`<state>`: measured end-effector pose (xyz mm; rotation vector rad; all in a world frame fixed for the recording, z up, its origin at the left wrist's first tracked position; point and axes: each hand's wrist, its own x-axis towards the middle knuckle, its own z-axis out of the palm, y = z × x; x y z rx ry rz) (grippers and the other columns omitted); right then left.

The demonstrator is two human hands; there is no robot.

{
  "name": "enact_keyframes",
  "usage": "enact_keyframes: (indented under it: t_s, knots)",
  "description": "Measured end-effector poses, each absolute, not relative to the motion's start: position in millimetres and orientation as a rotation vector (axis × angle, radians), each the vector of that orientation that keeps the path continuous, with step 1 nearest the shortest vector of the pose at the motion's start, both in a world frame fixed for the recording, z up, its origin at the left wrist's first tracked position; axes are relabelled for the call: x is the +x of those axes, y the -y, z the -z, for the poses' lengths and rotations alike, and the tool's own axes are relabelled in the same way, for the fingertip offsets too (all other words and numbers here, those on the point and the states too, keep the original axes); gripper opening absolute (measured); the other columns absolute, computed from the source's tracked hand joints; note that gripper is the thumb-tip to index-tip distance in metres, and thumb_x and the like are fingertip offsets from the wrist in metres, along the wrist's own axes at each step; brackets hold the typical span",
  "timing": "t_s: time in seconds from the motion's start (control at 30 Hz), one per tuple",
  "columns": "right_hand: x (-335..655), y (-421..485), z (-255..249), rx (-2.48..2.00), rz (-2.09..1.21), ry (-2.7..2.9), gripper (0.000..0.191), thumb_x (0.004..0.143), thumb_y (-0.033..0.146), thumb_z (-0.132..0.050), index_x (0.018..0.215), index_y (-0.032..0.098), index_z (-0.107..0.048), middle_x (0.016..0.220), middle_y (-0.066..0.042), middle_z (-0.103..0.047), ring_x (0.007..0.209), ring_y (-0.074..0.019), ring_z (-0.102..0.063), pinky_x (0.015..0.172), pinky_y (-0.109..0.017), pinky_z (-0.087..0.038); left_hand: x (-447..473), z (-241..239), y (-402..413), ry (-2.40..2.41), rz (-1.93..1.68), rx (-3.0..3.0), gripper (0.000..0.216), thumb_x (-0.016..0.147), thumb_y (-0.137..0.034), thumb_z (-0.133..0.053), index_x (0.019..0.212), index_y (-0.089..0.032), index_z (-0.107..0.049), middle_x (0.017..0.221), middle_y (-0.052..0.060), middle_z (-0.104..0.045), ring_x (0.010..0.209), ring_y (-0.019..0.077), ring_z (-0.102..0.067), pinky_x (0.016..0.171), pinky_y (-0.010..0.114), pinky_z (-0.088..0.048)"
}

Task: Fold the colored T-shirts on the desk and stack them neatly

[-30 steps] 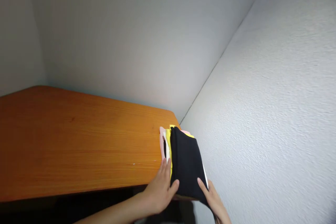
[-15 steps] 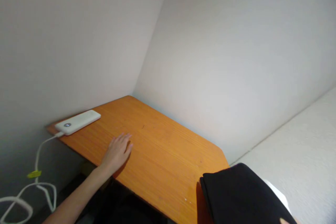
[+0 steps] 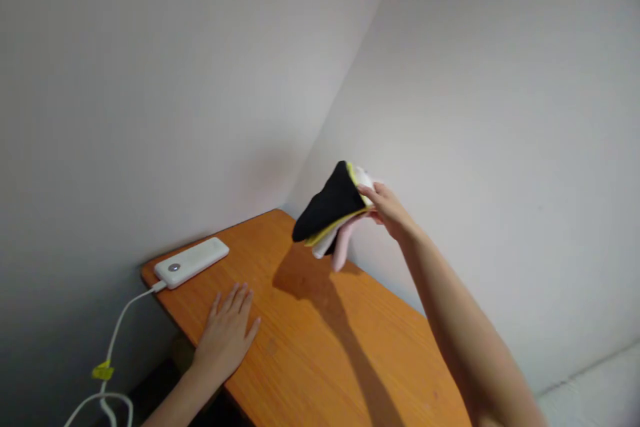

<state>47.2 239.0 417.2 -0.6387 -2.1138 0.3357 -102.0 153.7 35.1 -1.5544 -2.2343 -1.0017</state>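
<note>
A white slab-shaped device (image 3: pixel 192 262) lies along the table's far-left edge, a white cable (image 3: pixel 119 333) with a yellow tag (image 3: pixel 103 371) hanging from its near end. Just right of it, the left forearm comes up from the bottom edge, and the left hand (image 3: pixel 224 335) lies palm down on the wooden table (image 3: pixel 320 340), fingers spread and gripping nothing. Farther right, a folded bundle of cloths (image 3: pixel 330 207), black outermost with yellow, white and pink layers beneath, hangs tilted above the table, its shadow below. It extends leftward from the right hand (image 3: pixel 381 205), whose arm reaches in from the lower right. Thumb and fingers pinch the bundle's right end; the fingers underneath are partly hidden, so how firmly they press is hard to say.
</note>
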Motion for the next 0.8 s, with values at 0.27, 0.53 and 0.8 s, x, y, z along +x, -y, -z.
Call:
enact_keyframes:
  t_s: [0.27, 0.53, 0.8]
  knots:
    - [-29.9, -308.6, -325.8, -0.894, -0.265, 2.452, 0.025, 0.088, 0.030, -0.062, 0.107, 0.014, -0.068, 0.100, -0.008, -0.072, 0.088, -0.0159, -0.065, 0.075, -0.026, -0.049, -104.5, -31.6, -158.7, 2.252, 1.003, -1.545, 0.060, 0.092, -0.041, -0.039, 0.143, -0.010, -0.052, 0.154, 0.013, -0.038, 0.145, 0.0328, -0.034, 0.120, 0.058, -0.022]
    - [-54.0, -351.2, -207.2, -1.074, -0.132, 2.401, 0.024, 0.076, 0.029, -0.074, 0.092, 0.012, -0.069, 0.100, -0.010, -0.068, 0.092, -0.0201, -0.061, 0.079, -0.027, -0.044, -106.3, -30.9, -161.9, 2.301, 0.922, -1.561, 0.064, 0.091, -0.043, -0.037, 0.144, -0.008, -0.049, 0.155, 0.014, -0.036, 0.145, 0.0327, -0.034, 0.119, 0.059, -0.021]
    - [-60.8, -352.6, -232.9, -0.857, -0.254, 2.139, 0.014, 0.079, 0.012, -0.056, 0.067, 0.018, -0.052, 0.083, -0.004, -0.061, 0.081, -0.0162, -0.052, 0.077, -0.027, -0.040, -109.6, -29.2, -162.4, 2.337, 0.888, -1.575, 0.065, 0.092, -0.047, -0.034, 0.146, -0.013, -0.048, 0.156, 0.011, -0.036, 0.145, 0.0301, -0.033, 0.119, 0.056, -0.023]
